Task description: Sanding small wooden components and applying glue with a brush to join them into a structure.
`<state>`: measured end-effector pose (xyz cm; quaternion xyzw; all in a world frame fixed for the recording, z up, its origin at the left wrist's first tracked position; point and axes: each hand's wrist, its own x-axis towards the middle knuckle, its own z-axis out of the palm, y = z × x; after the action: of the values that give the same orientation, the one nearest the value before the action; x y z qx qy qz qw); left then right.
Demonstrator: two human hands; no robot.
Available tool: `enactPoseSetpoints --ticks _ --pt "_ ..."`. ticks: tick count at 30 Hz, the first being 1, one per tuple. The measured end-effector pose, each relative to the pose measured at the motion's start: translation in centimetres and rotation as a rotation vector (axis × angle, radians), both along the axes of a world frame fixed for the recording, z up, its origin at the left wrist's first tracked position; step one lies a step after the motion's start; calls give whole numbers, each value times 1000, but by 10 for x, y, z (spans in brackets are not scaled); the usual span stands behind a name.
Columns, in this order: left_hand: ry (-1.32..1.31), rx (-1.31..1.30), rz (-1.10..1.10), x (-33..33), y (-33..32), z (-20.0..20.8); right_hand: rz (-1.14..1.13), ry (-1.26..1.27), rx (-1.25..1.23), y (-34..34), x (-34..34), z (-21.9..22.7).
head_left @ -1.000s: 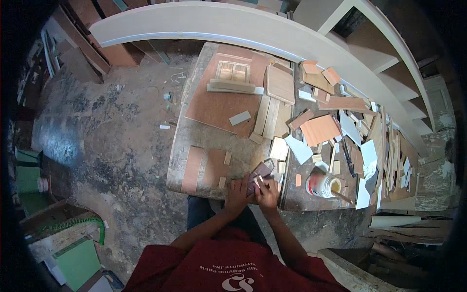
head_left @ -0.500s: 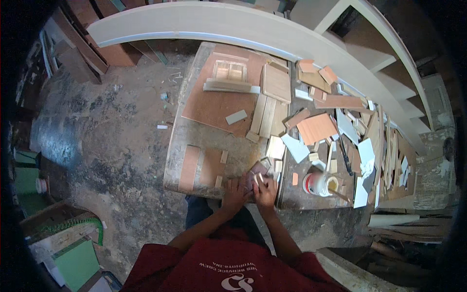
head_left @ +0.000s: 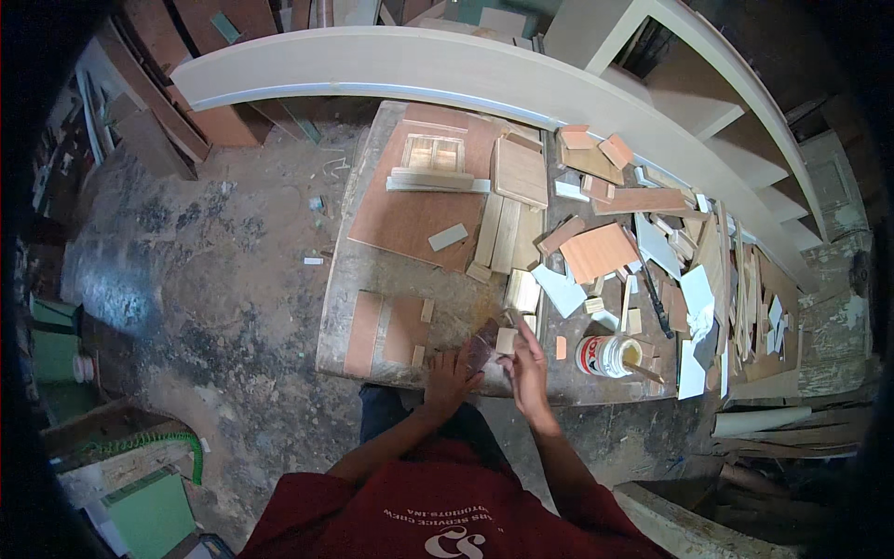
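Note:
My right hand point(head_left: 530, 377) is closed on a small pale wood block point(head_left: 506, 341), pinched between thumb and fingers just above the near edge of the workbench point(head_left: 410, 270). Left of the block lies a dark reddish-brown sheet point(head_left: 481, 343) that looks like sandpaper. Its left edge is under or against the fingertips of my left hand point(head_left: 450, 380), which rests flat with fingers stretched out. Two thin reddish-brown boards lie left of that hand: a narrow board point(head_left: 363, 334) and a second board point(head_left: 404, 326) with small wood blocks along its right edge.
An open white jar point(head_left: 605, 356) with a stick in it stands right of my right hand. Wood offcuts point(head_left: 596, 252) and white scraps crowd the bench's right side. A long pale curved-looking panel point(head_left: 372, 74) spans the far edge. A shelf frame point(head_left: 736, 121) stands far right.
My right hand has moved slightly right and lifted the block off the brown sheet, turning its face into view. My left hand stays beside the sheet. The whole view has shifted slightly.

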<state>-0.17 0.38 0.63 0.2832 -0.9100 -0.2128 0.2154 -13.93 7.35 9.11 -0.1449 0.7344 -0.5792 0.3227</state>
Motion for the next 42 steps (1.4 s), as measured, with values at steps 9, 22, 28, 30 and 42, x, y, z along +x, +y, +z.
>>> enactPoseSetpoints --ticks 9,22,28,30,42 --pt "-28 27 -7 0 0 7 10 -504 -472 -12 15 90" --pt "-87 42 -19 3 2 -3 -78 -465 -508 -13 4 92" --pt "-47 -15 -23 0 3 -1 36 12 -242 -7 -8 -7" --pt "-56 -19 -26 -1 4 1 97 82 -226 -3 -9 -36" --pt "-63 19 -13 1 2 4 441 769 15 1 -2 -46"
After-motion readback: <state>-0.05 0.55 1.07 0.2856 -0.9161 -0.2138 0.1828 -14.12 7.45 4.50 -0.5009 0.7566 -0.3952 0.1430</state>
